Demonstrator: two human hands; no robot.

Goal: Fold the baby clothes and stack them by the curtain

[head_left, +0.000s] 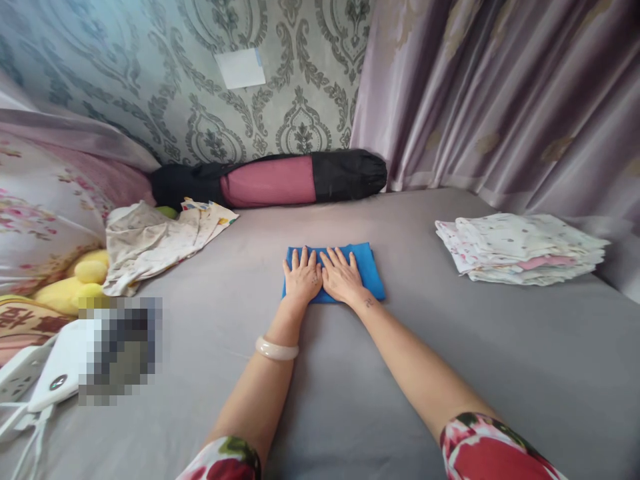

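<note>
A blue folded cloth [371, 273] lies flat on the grey bed sheet [400, 373] in front of me. My left hand [303, 277] rests palm down on its left part, fingers stretched out. Beside it, my right hand [344, 275] also presses flat on the cloth, its fingers extended and slightly spread. The two thumbs are close together near the middle. A pale bangle [277, 349] circles my left wrist. Part of the cloth is hidden under both hands.
To the right sits a stack of folded patterned cloths [525, 250]. A pink and black roll bag [270, 180] lies along the wall. Crumpled light fabric [160, 240], a yellow plush toy [75, 287], a white power bank [63, 367] and a power strip [23, 373] with cables are at left.
</note>
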